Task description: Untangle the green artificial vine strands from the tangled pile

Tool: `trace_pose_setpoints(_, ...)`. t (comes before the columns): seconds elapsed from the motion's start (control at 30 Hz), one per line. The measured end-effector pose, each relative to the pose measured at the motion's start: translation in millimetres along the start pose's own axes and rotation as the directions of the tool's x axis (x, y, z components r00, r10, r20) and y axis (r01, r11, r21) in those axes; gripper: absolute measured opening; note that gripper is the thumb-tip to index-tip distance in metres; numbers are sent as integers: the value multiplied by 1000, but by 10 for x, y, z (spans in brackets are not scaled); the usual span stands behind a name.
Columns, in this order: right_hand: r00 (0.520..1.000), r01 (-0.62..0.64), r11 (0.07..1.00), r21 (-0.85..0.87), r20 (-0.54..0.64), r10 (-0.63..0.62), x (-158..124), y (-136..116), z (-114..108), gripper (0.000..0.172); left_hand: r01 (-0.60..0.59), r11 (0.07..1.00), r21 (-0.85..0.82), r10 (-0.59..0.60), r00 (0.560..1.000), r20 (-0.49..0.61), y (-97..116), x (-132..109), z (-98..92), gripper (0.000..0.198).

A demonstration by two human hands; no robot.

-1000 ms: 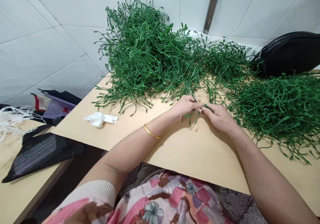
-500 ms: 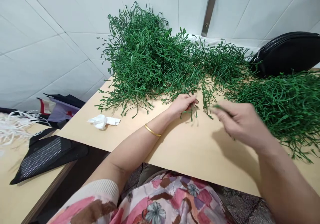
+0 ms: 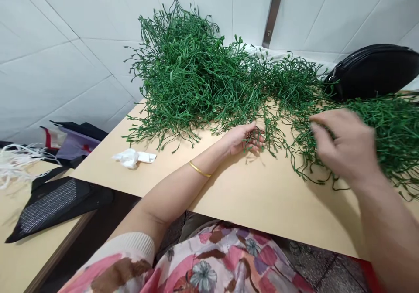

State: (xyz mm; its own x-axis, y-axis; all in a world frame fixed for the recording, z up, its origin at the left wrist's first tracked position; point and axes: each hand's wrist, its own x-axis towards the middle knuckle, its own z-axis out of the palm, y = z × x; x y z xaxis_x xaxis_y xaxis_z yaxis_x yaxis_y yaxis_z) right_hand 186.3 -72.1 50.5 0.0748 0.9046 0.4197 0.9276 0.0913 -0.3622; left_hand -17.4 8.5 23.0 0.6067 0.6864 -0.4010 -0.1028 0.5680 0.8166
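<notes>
My left hand [image 3: 244,139] is palm up above the table, its fingers loosely curled around a few green plastic stems [image 3: 249,144]. Behind it rises a large tangled heap of green plastic stems [image 3: 193,70] with small budded tips. My right hand [image 3: 347,144], blurred by motion, has its fingers bent together at the left edge of the right-hand pile of stems [image 3: 397,131]. Whatever its fingertips hold is hidden. Loose stems [image 3: 271,131] lie between the two hands.
A black zippered bag [image 3: 376,70] stands at the back right by the tiled wall [image 3: 98,5]. Crumpled white tissue [image 3: 131,158] lies on the table [image 3: 229,192] at left. Beyond the table's left edge are a black mesh pouch [image 3: 55,206] and white cords [image 3: 19,162].
My right hand has moved right and slightly back, from beside the left hand to the right-hand pile. My left hand has turned further palm up, its fingers looser around the stems.
</notes>
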Motion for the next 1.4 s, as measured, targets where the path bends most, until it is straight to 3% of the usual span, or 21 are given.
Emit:
trace_pose_setpoints(0.13, 993, 62, 980, 188, 85, -79, -55, -235, 334, 24, -32, 999, 33, 31, 999, 27, -29, 16, -34, 29)
trace_pose_setpoints(0.27, 982, 60, 958, 281, 157, -108, 32, -262, 535, 25, -55, 996, 77, 53, 998, 37, -44, 17, -53, 29)
trace_pose_setpoints(0.43, 987, -9, 936, 353, 152, -48, 87, -277, 585, 26, -41, 996, 73, 38, 998, 47, -36, -2, -22, 29)
trace_pose_setpoints(0.6, 982, -138, 834, 534, 181, 47, 11, -328, 647, 26, -38, 998, 58, 34, 997, 69, -38, -19, 8, 28)
trace_pose_setpoints(0.73, 978, -189, 824, 535, 177, 109, -11, -298, 686, 21, -25, 996, 88, 14, 993, 116, -44, -17, 10, 30)
trace_pose_setpoints(0.93, 980, -165, 851, 498, 180, 85, 2, -217, 706, 12, -40, 949, 311, 33, 999, 29, 47, -117, 26, 14)
trace_pose_setpoints(1.13, 975, -185, 810, 556, 209, 80, 11, -165, 711, 11, -145, 682, 717, 191, 981, 17, 163, -260, 24, 19)
trace_pose_setpoints(1.27, 967, -205, 797, 569, 241, 77, 21, -165, 691, 12, -201, 310, 929, 383, 921, 71, 143, -276, 5, 28)
trace_pose_setpoints(1.33, 965, -215, 797, 564, 249, 84, 22, -164, 691, 14, -161, 128, 979, 465, 881, 84, 116, -275, 15, 24)
trace_pose_setpoints(1.4, 965, -216, 803, 556, 249, 87, 21, -161, 699, 16, -107, 7, 994, 516, 852, 88, 89, -269, 39, 18)
